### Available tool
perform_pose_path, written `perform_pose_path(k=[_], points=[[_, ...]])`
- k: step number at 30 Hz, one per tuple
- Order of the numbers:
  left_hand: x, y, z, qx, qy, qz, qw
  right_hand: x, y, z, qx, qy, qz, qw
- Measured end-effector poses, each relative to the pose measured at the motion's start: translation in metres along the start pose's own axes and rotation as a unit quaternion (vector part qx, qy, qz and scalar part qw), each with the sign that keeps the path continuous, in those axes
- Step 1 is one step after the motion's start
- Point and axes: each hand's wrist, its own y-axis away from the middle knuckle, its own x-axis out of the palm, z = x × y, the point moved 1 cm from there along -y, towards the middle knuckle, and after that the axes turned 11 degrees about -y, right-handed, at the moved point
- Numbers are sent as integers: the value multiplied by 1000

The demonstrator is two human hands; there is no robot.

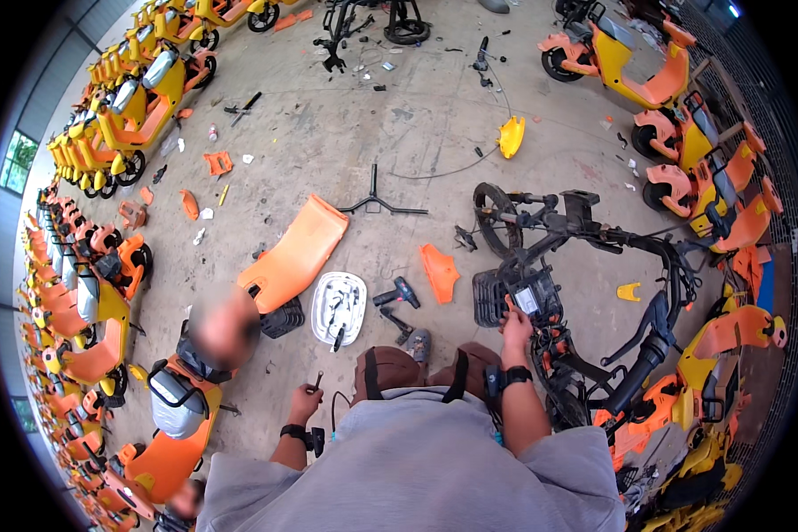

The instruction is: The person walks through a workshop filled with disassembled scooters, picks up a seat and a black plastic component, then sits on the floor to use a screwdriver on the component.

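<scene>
My left hand [303, 405] is closed, with a small dark, thin rod-like piece [317, 381] sticking up from its fingers; its exact kind is too small to tell. My right hand [516, 330] reaches down to a stripped black scooter frame [541, 244], its fingers drawn together at the frame's dark plastic box area with a pale label [526, 300]. Whatever those fingers pinch is hard to make out. Between my legs and the frame lie a cordless drill [397, 293] and an orange plastic panel [438, 273]. A white tray [363, 306] of small parts stands left of the drill.
A long orange body panel [297, 253] lies front left, beside a black crate-like part [284, 319]. Yellow and orange scooters [142, 115] line the left; more scooters [656, 66] stand right. A Y-shaped black bar [374, 199], a yellow cover [511, 137] and a cable lie ahead.
</scene>
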Motion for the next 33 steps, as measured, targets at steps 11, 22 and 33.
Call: perform_pose_path(k=[11, 22, 33], points=[[-76, -31, -40, -5, 152, -66, 986, 262, -92, 15, 118, -134, 22, 984], [-289, -311, -295, 151, -66, -97, 981, 314, -306, -14, 204, -121, -120, 964], [-357, -408, -465, 141, -51, -154, 977, 551, -319, 135, 36, 163, 150, 974]])
